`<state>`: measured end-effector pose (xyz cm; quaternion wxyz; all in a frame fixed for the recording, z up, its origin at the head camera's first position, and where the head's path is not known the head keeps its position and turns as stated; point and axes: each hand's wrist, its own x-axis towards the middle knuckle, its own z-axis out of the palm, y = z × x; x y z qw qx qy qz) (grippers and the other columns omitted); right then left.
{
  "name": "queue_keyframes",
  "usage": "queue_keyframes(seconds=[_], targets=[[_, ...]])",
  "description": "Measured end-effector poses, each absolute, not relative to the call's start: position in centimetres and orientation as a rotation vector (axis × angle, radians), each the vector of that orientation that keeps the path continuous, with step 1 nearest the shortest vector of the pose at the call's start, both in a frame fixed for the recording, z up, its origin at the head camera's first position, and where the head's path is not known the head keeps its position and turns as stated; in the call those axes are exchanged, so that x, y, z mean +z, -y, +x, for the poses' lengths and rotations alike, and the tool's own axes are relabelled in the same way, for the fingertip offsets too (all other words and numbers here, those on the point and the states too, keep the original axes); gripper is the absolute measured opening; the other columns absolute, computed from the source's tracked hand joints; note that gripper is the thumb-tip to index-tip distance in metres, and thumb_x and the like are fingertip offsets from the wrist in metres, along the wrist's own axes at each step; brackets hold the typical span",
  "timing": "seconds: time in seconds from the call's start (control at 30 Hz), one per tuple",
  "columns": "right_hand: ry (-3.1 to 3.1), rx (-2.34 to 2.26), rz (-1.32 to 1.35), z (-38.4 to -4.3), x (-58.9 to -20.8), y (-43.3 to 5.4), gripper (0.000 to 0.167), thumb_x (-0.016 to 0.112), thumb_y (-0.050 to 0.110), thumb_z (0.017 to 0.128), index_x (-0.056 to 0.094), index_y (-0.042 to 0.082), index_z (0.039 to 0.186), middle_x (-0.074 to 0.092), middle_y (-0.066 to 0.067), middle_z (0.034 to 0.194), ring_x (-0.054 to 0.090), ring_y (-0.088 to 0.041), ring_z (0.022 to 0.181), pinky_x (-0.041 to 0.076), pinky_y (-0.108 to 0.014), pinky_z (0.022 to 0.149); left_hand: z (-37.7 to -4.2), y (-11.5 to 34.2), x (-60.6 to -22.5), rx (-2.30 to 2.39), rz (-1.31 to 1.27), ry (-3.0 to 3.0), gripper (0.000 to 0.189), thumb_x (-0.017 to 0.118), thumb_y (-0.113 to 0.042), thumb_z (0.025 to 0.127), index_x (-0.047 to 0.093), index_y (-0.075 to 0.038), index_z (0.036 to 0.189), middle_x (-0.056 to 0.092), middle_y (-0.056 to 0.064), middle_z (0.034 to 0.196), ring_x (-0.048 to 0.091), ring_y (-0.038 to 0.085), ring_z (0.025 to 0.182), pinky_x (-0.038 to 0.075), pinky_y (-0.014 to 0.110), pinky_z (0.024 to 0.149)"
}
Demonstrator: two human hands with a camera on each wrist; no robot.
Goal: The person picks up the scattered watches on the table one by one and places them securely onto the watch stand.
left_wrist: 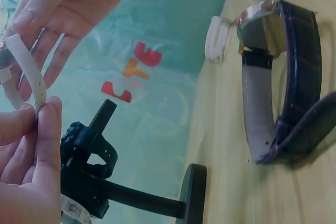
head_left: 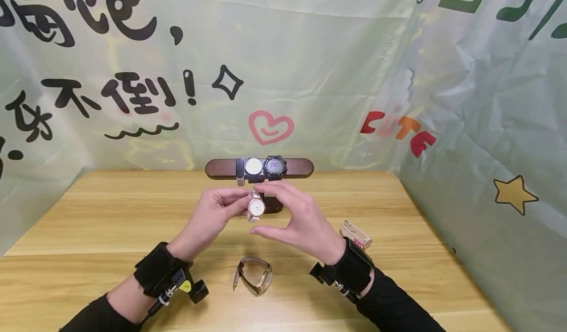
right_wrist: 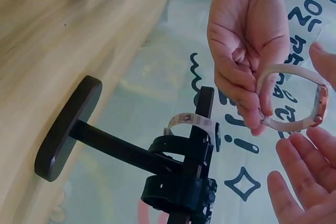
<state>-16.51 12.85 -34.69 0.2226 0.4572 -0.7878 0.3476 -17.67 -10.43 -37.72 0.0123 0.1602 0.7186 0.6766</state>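
My left hand (head_left: 207,221) pinches the white strap (left_wrist: 32,74) of a small wristwatch (head_left: 256,207) with a rose-gold case, its dial facing the head camera. In the right wrist view, the strap forms a loop, with the case (right_wrist: 320,106) on the side away from the left hand. My right hand (head_left: 303,219) is spread around the case side, thumb and fingers apart; whether its fingertips touch the watch I cannot tell. Behind both hands stands a dark watch stand (head_left: 303,168), partly hidden by them.
The stand bears a slim band (head_left: 240,168), a white-faced watch (head_left: 254,166) and a black chunky watch (head_left: 275,166). Nearer on the wooden table (head_left: 133,209) lies a dark-strapped watch (head_left: 266,281). A pale strap-like item with a red label (head_left: 356,233) lies beside the right wrist.
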Motion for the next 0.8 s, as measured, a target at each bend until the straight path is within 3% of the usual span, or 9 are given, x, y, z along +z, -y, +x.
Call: queue_keyframes(seconds=[0.8], targets=[[2.075, 1.000, 1.293, -16.57, -34.69, -12.86, 0.057, 0.095, 0.016, 0.082, 0.071, 0.004, 0.132, 0.078, -0.008, 0.123, 0.074, -0.019, 0.115, 0.061, -0.030, 0.105, -17.20, 10.14, -38.00, 2.076, 0.636, -2.144, 0.032, 0.069, -0.012, 0.105, 0.071, 0.005, 0.132, 0.076, 0.016, 0.132, 0.077, 0.014, 0.111, 0.064, 0.032, 0.099]])
